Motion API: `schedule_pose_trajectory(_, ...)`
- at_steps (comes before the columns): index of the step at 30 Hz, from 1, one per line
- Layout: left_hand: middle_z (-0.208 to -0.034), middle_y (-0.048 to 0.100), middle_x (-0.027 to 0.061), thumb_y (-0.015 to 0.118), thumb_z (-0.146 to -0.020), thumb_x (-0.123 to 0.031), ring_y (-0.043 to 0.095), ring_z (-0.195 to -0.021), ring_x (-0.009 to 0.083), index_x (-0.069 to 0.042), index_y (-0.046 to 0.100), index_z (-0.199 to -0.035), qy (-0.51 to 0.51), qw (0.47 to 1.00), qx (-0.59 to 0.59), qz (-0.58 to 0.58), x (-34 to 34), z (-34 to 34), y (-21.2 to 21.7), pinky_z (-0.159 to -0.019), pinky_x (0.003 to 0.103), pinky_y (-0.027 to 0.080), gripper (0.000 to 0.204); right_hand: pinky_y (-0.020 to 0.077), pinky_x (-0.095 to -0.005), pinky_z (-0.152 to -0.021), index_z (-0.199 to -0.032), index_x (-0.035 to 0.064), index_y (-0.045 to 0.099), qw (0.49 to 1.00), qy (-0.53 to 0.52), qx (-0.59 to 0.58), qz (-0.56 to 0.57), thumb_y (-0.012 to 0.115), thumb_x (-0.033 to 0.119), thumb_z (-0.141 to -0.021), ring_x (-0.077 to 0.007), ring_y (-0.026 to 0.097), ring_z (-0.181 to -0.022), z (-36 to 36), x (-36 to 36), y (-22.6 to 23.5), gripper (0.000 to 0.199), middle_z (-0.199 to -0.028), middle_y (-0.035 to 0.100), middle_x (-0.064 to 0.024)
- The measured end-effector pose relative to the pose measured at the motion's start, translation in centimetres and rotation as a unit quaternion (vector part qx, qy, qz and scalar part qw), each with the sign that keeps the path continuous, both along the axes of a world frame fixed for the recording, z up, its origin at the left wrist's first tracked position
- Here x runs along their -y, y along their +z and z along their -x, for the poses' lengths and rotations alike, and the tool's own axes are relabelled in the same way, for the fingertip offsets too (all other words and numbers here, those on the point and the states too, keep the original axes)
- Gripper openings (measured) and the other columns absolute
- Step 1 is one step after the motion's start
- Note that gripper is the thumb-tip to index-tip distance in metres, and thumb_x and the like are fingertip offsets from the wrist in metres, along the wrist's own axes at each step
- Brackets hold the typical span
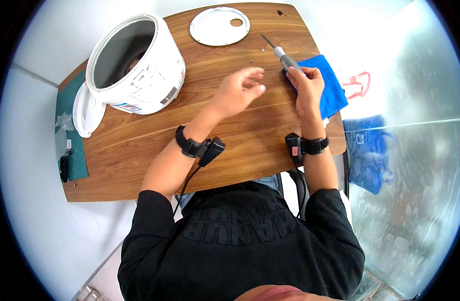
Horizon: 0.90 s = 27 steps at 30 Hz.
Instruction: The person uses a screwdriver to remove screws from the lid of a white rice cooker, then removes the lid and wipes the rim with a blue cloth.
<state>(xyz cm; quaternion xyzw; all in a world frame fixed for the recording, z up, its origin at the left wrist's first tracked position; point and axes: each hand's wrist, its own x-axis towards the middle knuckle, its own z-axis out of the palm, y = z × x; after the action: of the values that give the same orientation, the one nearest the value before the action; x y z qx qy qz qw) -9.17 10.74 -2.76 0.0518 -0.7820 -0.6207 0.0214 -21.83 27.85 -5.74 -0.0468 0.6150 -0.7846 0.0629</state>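
Observation:
My right hand (309, 91) grips a screwdriver (288, 61) by its grey handle, and the shaft points away to the far left. Above the middle of the table, my left hand (238, 92) holds nothing; its fingers are bent a little and the thumb stands apart. A folded blue cloth (329, 83) lies beside and partly under my right hand. To the left of my left hand stands a white drum-shaped housing (162, 75), open at the top, with a dark grey inside. A white round plate (210, 31) with one hole lies farther back.
A white lid (87, 113) leans against the housing's left side, over a green mat (78, 155). Tiny pieces, perhaps screws (262, 49), lie near the screwdriver tip. A small dark bit (281, 13) is at the far right corner. A cable (186, 183) hangs from my left wrist device.

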Motion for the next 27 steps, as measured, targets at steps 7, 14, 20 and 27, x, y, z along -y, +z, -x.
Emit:
schedule_pose_trajectory(7, -0.146, 0.049, 0.0163, 0.049, -0.085, 0.0, 0.044, -0.138, 0.0239, 0.005, 0.033, -0.153, -0.05, 0.982, 0.005, -0.184, -3.3, 3.2, -2.4, -0.116, 0.035, 0.032, 0.07, 0.0511, -0.0354, -0.068, -0.085, -0.0021, 0.059, 0.933, -0.079, -0.189, -0.295, 0.083, 0.017, -0.073, -0.0227, 0.062, -0.073, -1.1, 0.9, -1.7, 0.033, -0.084, 0.065, -0.0129)
schedule_pose_trajectory(14, -0.135, 0.057, 0.0142, 0.049, -0.08, -0.002, 0.051, -0.128, 0.0223, 0.007, 0.042, -0.147, -0.03, 0.989, 0.044, -0.137, -2.4, 3.2, -3.3, -0.11, 0.032, 0.037, 0.068, 0.0544, -0.0438, -0.076, -0.101, 0.0008, 0.059, 0.864, 0.008, -0.208, -0.458, 0.076, 0.024, -0.078, -0.0366, 0.068, -0.089, -1.6, 1.3, -0.1, 0.037, -0.097, 0.068, -0.0194)
schedule_pose_trajectory(20, -0.125, 0.062, 0.0119, 0.05, -0.079, 0.0, 0.056, -0.115, 0.0191, 0.007, 0.048, -0.143, -0.012, 0.985, 0.084, -0.151, -1.8, 3.1, -3.6, -0.101, 0.029, 0.042, 0.064, 0.055, -0.0455, -0.079, -0.105, 0.0004, 0.06, 0.827, 0.067, -0.22, -0.513, 0.075, 0.024, -0.077, -0.0407, 0.068, -0.091, -1.4, 1.9, 0.4, 0.04, -0.097, 0.069, -0.0227)
schedule_pose_trajectory(27, -0.112, 0.064, 0.0053, 0.052, -0.084, -0.002, 0.058, -0.1, 0.0137, 0.006, 0.052, -0.14, -0.028, 0.986, 0.081, -0.141, -1.3, 3.4, -4.3, -0.091, 0.026, 0.045, 0.056, 0.0549, -0.0467, -0.077, -0.104, 0.0005, 0.057, 0.814, 0.074, -0.273, -0.507, 0.078, 0.021, -0.075, -0.0414, 0.068, -0.089, -1.2, 2.1, -0.5, 0.041, -0.094, 0.069, -0.0242)
